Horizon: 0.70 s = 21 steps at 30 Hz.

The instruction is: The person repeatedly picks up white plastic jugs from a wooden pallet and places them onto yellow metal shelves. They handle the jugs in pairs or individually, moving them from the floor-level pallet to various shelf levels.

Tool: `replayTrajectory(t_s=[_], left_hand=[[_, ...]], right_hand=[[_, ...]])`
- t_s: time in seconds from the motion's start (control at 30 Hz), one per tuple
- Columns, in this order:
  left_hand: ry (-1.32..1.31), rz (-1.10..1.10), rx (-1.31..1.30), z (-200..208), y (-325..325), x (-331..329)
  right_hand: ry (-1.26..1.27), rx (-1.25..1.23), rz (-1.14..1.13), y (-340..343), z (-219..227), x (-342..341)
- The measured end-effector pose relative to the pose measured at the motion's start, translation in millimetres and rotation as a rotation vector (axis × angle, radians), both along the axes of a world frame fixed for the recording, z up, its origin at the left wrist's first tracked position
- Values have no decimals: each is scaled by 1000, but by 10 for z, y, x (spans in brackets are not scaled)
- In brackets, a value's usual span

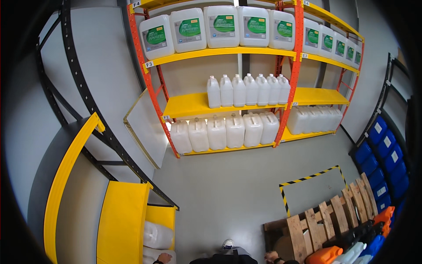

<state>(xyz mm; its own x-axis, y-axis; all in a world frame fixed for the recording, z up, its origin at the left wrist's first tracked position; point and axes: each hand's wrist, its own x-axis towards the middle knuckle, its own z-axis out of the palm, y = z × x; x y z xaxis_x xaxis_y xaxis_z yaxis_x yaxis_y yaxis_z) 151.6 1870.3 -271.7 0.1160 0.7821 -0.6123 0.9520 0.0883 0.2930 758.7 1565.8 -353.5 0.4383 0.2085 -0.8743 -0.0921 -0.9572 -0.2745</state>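
At the lower edge, my left hand (165,258) hangs beside a translucent white jug (157,236) on the low yellow shelf to my left. Its fingers are too small and cut off to read. My right hand (271,256) is low on the other side, near the end of a wooden pallet (303,235). That hand looks partly curled, but its fingers do not show clearly. I see nothing plainly held in either hand. Between them, one shoe (227,243) pokes out on the grey floor.
Ahead stands an orange and yellow rack (246,51) with large labelled canisters (222,27), smaller white bottles (238,90) and bigger jugs (216,133). Blue containers (378,152) line the right. An orange jerrycan (324,255) lies by the pallet. Striped tape (310,176) marks the floor.
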Motion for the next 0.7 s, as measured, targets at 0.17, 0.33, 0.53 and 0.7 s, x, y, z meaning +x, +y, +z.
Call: replayTrajectory(t_s=[0.17,0.33,0.53,0.7], left_hand=[[-83,-23,162,-84,556,280],[-183,-336,229,-371,988,535],[-183,150,-324,-557,2268,927],[52,-616,-8,-628,4356,1569]], right_hand=[[-48,286,7,1815,230,555],[-70,374,223,3237,462,892],[-105,268,282,4295,660,1394],[-199,280,229,5135,892,2054]])
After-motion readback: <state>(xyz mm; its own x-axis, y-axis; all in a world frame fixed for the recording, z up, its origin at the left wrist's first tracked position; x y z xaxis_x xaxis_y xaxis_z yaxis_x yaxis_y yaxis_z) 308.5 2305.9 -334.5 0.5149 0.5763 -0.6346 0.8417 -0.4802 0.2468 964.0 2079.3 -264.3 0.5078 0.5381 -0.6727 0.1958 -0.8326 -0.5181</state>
